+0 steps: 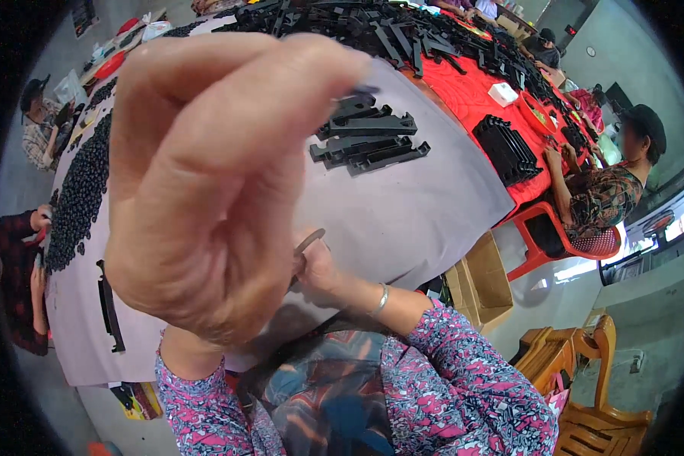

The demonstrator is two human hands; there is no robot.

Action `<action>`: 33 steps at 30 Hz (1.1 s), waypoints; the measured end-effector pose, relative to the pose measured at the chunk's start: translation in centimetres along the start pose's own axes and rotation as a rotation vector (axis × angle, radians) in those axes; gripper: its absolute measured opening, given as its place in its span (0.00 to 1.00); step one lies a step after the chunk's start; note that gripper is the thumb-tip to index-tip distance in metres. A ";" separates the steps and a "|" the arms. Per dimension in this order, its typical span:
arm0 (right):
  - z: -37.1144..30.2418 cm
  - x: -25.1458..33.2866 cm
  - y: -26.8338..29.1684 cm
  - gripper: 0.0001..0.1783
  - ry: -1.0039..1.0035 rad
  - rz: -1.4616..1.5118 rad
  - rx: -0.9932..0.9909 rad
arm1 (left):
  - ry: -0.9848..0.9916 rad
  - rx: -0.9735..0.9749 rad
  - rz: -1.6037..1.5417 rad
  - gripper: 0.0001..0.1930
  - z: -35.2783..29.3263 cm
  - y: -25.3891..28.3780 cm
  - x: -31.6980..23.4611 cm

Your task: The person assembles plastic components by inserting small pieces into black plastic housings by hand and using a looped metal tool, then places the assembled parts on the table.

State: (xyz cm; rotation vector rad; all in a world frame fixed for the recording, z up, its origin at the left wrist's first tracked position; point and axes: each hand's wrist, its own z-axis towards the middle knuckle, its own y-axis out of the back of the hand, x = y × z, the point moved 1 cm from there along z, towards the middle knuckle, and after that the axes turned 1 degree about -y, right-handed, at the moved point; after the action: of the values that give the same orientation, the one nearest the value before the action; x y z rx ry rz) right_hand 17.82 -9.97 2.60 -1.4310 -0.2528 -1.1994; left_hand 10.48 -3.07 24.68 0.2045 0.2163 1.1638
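Note:
My left hand [205, 175] is raised very near the camera and fills much of the view. Its thumb and forefinger are pinched together, with a small dark bit at the tips, too blurred to name. Lower down, near the table's front edge, my right hand [319, 270] is closed around a thin, dark curved piece [309, 242]; the raised hand hides part of it. Several long black plastic parts [376, 137] lie side by side on the pale cloth [403, 205] beyond my hands. One more black part [109, 308] lies alone at the left.
A heap of small black pieces [83, 182] spreads along the left edge. Black parts [403, 34] are piled at the back. Stacked black parts [505, 148] rest on red cloth at right, beside a seated person [608, 182]. A cardboard box [480, 281] stands below the table's right edge.

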 end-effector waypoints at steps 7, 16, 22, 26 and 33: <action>0.2 -0.3 1.2 0.24 0.049 0.010 0.042 | 0.030 -0.022 0.136 0.13 -3.2 -1.0 4.1; -0.6 -0.7 -0.9 0.31 0.018 -0.124 -0.012 | 0.732 0.622 0.618 0.14 -22.8 8.9 19.0; 0.3 1.5 -0.4 0.39 0.022 -0.087 0.026 | 0.675 0.464 0.493 0.16 -22.3 6.5 12.8; 1.2 1.9 1.1 0.36 -0.093 0.021 0.074 | 0.876 0.398 0.024 0.15 -21.8 4.3 5.7; 1.2 2.9 1.2 0.38 -0.072 0.124 0.062 | 0.715 0.503 -0.103 0.12 -22.8 2.8 1.0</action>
State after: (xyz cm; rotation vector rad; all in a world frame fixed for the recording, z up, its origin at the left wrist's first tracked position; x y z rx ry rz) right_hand 20.60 -10.70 4.27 -1.4166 -0.2448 -1.0327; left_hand 2.16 -0.02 3.44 0.2066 1.1419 1.0250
